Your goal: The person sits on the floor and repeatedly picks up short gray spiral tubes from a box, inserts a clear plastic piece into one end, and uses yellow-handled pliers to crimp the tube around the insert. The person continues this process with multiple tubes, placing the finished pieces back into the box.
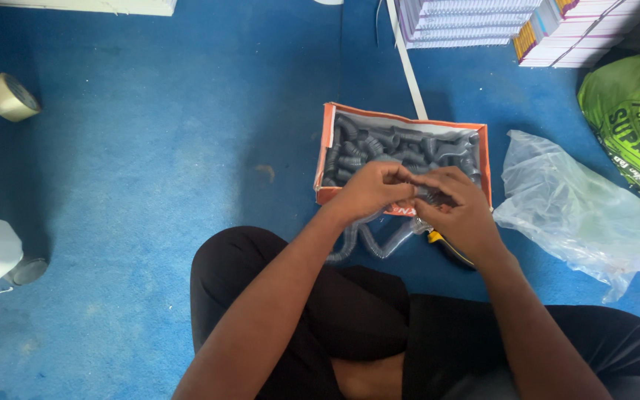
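Observation:
An orange cardboard box (327, 141) lies on the blue floor, filled with several dark grey coiled pieces (379, 144) in clear wrap. My left hand (372, 189) and my right hand (457, 204) meet over the box's near edge, fingertips pinched together on one small grey coiled piece (418, 185). Clear plastic tubing (375, 241) hangs down below my hands. A yellow-and-black tool (446, 246) lies on the floor under my right wrist, mostly hidden.
I sit cross-legged in black trousers. A crumpled clear plastic bag (575, 207) lies right of the box. Stacks of books (475, 18) stand at the top, a tape roll (7, 96) at far left, a green bag (635, 118) at the right edge.

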